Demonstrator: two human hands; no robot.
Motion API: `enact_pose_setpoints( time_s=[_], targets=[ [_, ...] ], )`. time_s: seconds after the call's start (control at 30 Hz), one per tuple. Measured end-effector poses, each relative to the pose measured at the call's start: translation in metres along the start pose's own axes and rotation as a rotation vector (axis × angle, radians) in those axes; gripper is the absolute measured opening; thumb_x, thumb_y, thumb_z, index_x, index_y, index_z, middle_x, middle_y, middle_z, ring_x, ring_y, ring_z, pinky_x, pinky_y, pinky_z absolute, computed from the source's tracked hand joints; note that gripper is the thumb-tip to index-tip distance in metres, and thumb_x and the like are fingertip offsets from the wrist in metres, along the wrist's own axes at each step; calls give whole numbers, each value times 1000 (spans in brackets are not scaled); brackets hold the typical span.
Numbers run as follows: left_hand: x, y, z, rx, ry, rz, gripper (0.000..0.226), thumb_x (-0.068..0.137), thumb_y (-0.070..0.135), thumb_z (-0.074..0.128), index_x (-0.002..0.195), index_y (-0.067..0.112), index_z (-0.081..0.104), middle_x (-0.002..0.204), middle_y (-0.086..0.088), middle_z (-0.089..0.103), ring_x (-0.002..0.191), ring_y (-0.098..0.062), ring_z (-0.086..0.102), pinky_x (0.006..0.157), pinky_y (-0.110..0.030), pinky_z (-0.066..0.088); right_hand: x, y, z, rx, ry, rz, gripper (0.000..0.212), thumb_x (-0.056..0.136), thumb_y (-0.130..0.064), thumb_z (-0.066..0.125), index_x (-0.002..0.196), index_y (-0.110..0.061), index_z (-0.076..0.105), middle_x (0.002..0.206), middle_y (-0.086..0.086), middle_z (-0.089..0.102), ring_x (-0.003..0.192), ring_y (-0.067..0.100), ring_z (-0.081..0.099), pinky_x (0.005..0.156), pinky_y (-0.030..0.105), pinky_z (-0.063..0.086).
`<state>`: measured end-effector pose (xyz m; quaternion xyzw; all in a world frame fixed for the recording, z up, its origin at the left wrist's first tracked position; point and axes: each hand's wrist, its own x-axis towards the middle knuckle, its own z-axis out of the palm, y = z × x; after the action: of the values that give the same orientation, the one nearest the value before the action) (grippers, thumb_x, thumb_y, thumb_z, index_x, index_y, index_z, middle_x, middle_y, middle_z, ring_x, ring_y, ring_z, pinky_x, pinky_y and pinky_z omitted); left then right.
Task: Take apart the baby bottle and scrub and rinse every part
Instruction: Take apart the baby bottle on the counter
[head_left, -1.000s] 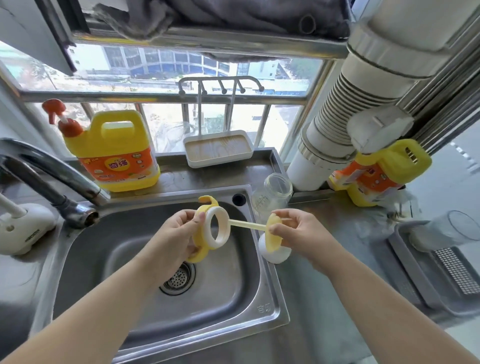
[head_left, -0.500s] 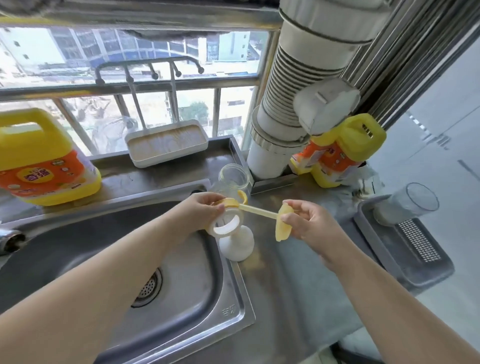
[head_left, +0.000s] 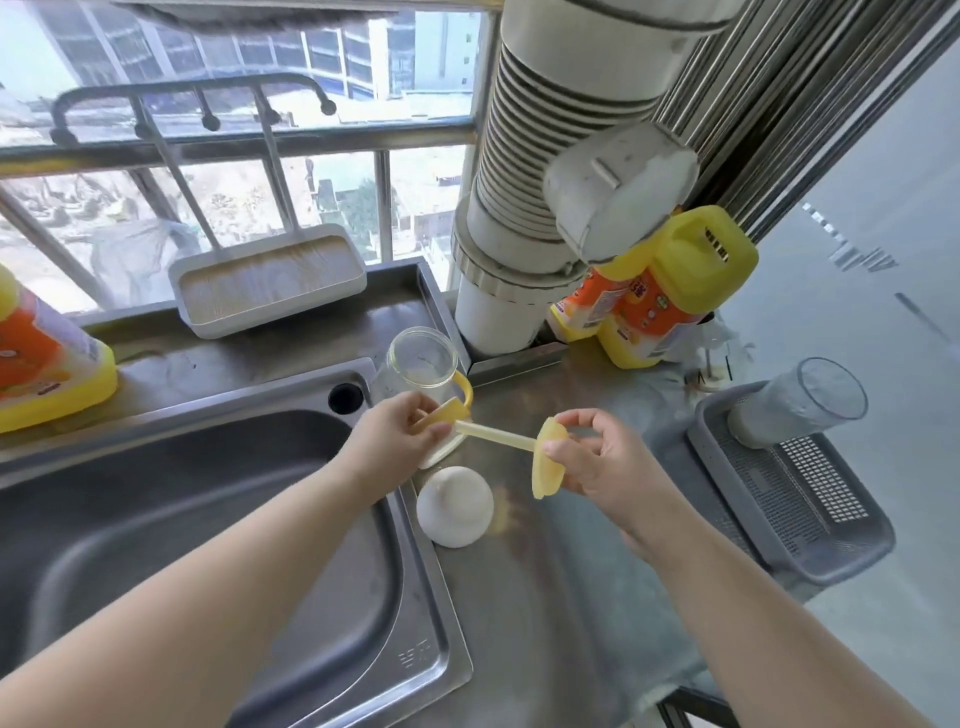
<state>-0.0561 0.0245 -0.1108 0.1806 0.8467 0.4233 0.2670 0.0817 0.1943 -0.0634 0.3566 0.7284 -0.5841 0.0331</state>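
My left hand grips the yellow-handled collar ring of the baby bottle, low over the counter beside the sink's right rim. My right hand pinches the yellowish teat, whose straw points left toward the ring. The clear glass bottle body stands open just behind the ring. A white dome cap lies on the counter below both hands.
The steel sink fills the lower left. A grey drain tray with a clear cup sits at the right. Yellow detergent jugs stand behind, another jug at the left, a white soap dish on the ledge.
The view swung right, away from the tap. My left hand carried the collar ring from over the basin down to the counter by the glass bottle; the teat with its straw came out of it.
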Motion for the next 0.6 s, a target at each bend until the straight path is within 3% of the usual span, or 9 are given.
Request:
enact_pose_setpoints(
  time_s=[0.1,0.23,0.37,0.5,0.6],
  targets=[
    [-7,-1,0,182,173,87,26,87,30,63,106,13,58,91,0,59,88,-21,55,75,-30,41,3,1,3,0,-15,8,59,46,-54,65,99,-30,57,98,6,69,94,22,66,92,46,51],
    [-15,-6,-3,274,153,156,42,86,32,63,122,14,51,110,-1,56,96,-23,57,83,-34,47,6,2,8,-1,-27,17,59,47,-55,66,100,-30,58,101,8,68,96,24,65,92,47,51],
    [-12,-4,-4,247,97,161,26,92,22,55,117,18,53,91,3,52,84,-22,54,73,-29,39,6,0,14,-7,-40,17,63,46,-57,66,103,-29,57,104,8,67,97,25,64,91,47,52],
    [-6,-2,-3,-39,-12,82,14,95,22,50,106,28,55,74,2,51,65,-16,48,64,-29,42,5,-1,13,-7,-43,17,64,46,-57,66,103,-30,57,106,8,66,99,24,63,92,47,52],
    [-2,0,-2,6,-73,72,16,96,23,48,108,27,57,81,-2,55,66,-18,50,64,-31,48,3,-1,11,-10,-36,16,62,46,-57,65,101,-30,57,104,7,67,98,23,64,92,46,52]
  ],
)
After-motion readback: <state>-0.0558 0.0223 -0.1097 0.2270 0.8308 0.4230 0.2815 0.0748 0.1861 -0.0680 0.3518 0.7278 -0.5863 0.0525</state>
